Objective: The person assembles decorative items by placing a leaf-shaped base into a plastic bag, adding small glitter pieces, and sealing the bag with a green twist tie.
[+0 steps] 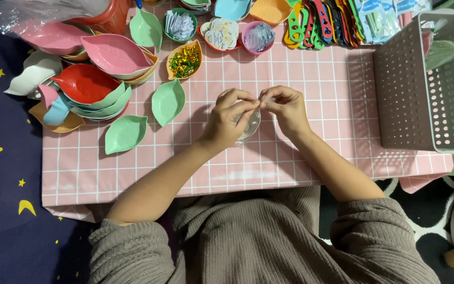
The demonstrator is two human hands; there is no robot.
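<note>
Clear plastic, thin and glossy, shows between the two hands: a small transparent wrapper or bag [250,124], mostly hidden behind the fingers, so its exact shape is hard to make out. The left hand [229,119] and the right hand [285,108] meet fingertip to fingertip above the middle of the pink checked cloth-covered desk [311,89], both pinched narrow on the top edge of that clear piece; whatever small item may sit between the fingertips cannot be told.

To the left lie two mint-green leaf-shaped plastic dishes [168,101], apart from a stack of red, pink and green leaf dishes [96,84] whose lower ones are covered by those on top. A yellow leaf dish of gold and green foil bits [184,60] sits beyond the hands. Along the far edge, small bowls of packets [220,33] and coloured plastic clips [313,22] are cut off by the frame. A perforated dusty-pink plastic basket [403,84] stands at the right, its contents blurred.
</note>
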